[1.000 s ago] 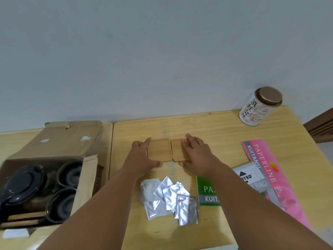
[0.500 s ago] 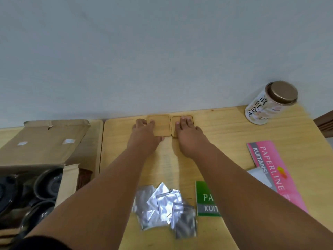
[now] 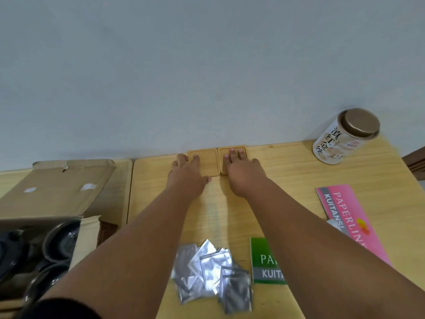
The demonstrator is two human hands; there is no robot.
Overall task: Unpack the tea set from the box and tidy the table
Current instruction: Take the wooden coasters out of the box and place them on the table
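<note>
Two square wooden coasters lie side by side against the wall at the table's far edge. My left hand (image 3: 187,176) rests flat with its fingers on the left coaster (image 3: 205,163). My right hand (image 3: 241,173) lies flat over the right coaster (image 3: 232,151), covering most of it. Neither hand grips anything. The open cardboard box (image 3: 57,192) stands at the left, with dark grey cups (image 3: 62,240) and a dark teapot lid (image 3: 9,247) inside.
A pile of several silver foil sachets (image 3: 211,272) lies near the front edge between my arms. A green booklet (image 3: 264,261) and a pink booklet (image 3: 345,212) lie at the right. A white tea tin (image 3: 345,137) with a bronze lid stands at the back right.
Both hands slid the two coasters away from me, from the table's middle to its far edge by the wall. The camera leaned forward with them.
</note>
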